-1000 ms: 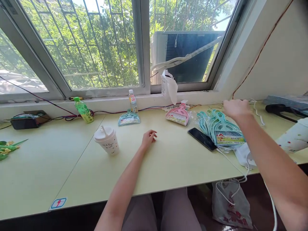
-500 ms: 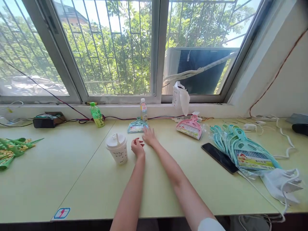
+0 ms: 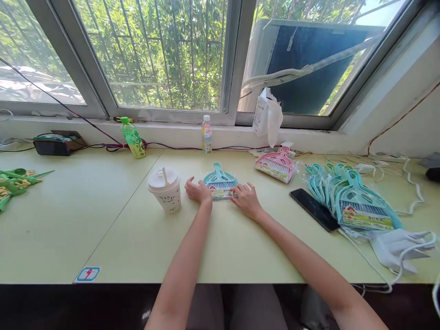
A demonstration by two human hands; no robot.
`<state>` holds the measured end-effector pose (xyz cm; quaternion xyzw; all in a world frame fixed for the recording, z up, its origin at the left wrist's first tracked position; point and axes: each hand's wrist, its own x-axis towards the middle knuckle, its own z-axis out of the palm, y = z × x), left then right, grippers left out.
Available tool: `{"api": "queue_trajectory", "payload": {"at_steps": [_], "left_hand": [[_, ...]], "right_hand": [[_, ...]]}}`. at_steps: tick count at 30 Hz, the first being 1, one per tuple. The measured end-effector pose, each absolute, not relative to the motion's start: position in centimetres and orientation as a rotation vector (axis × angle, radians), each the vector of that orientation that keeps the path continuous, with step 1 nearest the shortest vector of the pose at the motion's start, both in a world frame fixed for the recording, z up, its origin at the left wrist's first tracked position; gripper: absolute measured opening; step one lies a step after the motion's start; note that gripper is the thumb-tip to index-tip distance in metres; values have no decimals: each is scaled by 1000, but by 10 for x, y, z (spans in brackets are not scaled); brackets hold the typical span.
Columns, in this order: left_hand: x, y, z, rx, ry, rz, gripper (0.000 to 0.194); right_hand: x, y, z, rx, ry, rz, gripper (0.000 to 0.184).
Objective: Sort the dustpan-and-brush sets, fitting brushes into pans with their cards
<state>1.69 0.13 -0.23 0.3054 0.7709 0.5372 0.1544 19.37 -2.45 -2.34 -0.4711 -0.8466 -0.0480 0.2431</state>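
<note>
A small teal brush-and-dustpan set [image 3: 219, 182] in clear wrap lies on the pale yellow table [image 3: 103, 229] in front of me. My left hand [image 3: 196, 191] grips its left edge with curled fingers. My right hand [image 3: 245, 199] holds its right edge, fingers bent over the wrap. A white lidded cup with a straw [image 3: 165, 189] stands just left of my left hand.
A pink dustpan set [image 3: 277, 165] lies further back right. A fanned stack of teal sets [image 3: 350, 201], a black phone [image 3: 314, 209], white cables and a white mask [image 3: 398, 247] fill the right side. Two bottles [image 3: 132, 137] stand by the window sill. Green items [image 3: 15, 181] lie far left.
The teal set has been drawn from near the sill toward me. My right hand went from the far right stack to it, and both hands now hold its edges.
</note>
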Motion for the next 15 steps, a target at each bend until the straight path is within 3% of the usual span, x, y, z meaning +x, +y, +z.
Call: {"api": "queue_trajectory", "payload": {"at_steps": [4,10,12,15], "left_hand": [[33,4,-6,1161,1935,1405,38],[34,8,-8,1132,1648,1326,68],[27,10,-7,997,1525,1280,61],[20,13,-5,949,1359,1111,34]], "right_hand": [[227,-42,-22,-1369,-2290,-78,41],[227,-38,-16,-1431,-2214,35,13],[230,-38,-13,-1377,-2238,63,11],[236,-39,-9,-1310,-2259,141,16]]}}
